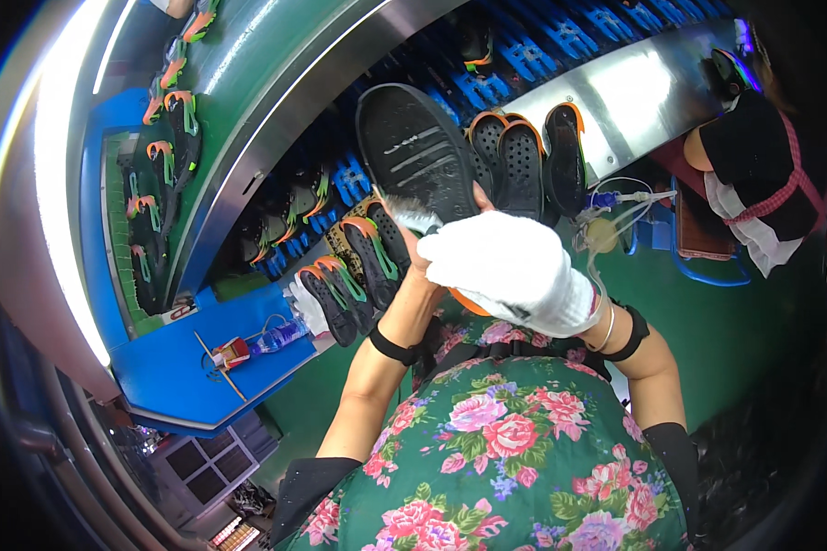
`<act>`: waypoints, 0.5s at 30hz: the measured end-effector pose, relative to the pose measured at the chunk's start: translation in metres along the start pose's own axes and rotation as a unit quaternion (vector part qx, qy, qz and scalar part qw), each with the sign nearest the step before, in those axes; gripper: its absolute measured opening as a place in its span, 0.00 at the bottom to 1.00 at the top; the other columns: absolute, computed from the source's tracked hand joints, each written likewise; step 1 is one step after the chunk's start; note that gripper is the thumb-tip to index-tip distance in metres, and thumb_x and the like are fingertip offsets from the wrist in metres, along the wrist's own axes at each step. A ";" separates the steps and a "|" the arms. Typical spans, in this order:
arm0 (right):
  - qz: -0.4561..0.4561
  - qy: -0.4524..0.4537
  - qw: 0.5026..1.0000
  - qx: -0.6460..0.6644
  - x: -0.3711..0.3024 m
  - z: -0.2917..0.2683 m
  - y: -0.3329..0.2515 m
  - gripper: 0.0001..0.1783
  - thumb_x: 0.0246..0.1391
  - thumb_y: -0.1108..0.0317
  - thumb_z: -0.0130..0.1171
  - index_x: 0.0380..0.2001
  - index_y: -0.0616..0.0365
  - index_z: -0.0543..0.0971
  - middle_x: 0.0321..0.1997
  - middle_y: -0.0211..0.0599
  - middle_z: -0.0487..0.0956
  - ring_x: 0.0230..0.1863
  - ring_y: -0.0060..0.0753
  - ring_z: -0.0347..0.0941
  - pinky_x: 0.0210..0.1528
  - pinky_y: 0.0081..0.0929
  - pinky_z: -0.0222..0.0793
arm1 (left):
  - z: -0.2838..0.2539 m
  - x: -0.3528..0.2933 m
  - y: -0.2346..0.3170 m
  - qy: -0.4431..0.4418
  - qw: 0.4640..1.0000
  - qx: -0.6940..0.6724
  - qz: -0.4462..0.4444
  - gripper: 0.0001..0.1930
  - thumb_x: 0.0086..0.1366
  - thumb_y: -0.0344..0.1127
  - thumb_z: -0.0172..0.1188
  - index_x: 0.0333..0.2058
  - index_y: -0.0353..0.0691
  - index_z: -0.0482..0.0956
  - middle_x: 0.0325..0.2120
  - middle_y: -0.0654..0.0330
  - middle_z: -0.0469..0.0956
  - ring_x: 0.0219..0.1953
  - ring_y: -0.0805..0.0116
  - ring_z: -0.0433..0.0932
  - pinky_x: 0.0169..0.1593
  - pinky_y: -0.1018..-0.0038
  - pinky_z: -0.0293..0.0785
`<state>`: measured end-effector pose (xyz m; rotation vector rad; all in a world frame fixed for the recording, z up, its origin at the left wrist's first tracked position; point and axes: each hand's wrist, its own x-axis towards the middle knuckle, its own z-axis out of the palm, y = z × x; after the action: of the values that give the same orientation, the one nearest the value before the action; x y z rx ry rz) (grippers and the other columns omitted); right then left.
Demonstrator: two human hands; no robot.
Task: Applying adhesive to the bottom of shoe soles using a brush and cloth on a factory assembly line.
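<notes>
A black clog (pixel 415 147) is held up in front of me, its sole facing up. My left hand (pixel 412 246) is closed around it from below, with fingers showing at both sides of the sole. Over the near end of the sole, my right hand (pixel 510 266) in a white glove is closed on a brush (pixel 413 217). Pale bristles touch the sole, while the glove hides the handle. Some orange trim (pixel 469 301) shows below the glove. Just beyond stand several black clogs (pixel 522 165) with orange straps, and more clogs (pixel 369 255) sit to the left.
A conveyor with blue holders (pixel 533 60) runs along the far side behind a metal edge (pixel 634 96). On the left, a green belt (pixel 248 64) carries more clogs. A blue table (pixel 184 386) holds a plastic bottle (pixel 276 338). Another person (pixel 758 161) is at the right.
</notes>
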<state>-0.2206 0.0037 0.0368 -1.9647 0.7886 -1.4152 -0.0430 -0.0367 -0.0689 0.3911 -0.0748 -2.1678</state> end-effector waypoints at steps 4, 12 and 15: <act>-0.004 0.010 1.000 0.026 0.002 -0.014 0.005 0.16 0.47 0.75 0.69 0.42 0.54 0.86 0.47 0.38 0.85 0.45 0.41 0.82 0.51 0.35 0.76 | 0.032 -0.002 0.011 -0.098 0.989 0.099 0.054 0.53 0.56 0.85 0.42 0.57 0.36 0.71 0.48 0.51 0.77 0.49 0.59 0.77 0.58 0.56 0.73; 0.016 -0.013 0.999 0.038 -0.005 -0.009 -0.009 0.16 0.50 0.75 0.68 0.45 0.57 0.85 0.46 0.37 0.85 0.48 0.39 0.81 0.54 0.34 0.76 | 0.050 0.003 0.009 -0.115 0.985 0.126 0.035 0.61 0.47 0.93 0.32 0.44 0.31 0.73 0.30 0.47 0.79 0.36 0.53 0.78 0.46 0.59 0.75; 0.017 0.015 0.999 0.029 -0.001 -0.022 0.001 0.16 0.48 0.75 0.69 0.43 0.56 0.85 0.46 0.39 0.85 0.49 0.42 0.81 0.52 0.36 0.75 | 0.056 0.006 0.015 -0.079 0.975 0.196 0.063 0.60 0.47 0.93 0.28 0.44 0.33 0.74 0.29 0.48 0.78 0.32 0.54 0.78 0.42 0.59 0.77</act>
<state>-0.2426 0.0012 0.0409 -1.8820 0.7830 -1.4355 -0.0512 -0.0552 -0.0146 0.4225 -0.6082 -2.0494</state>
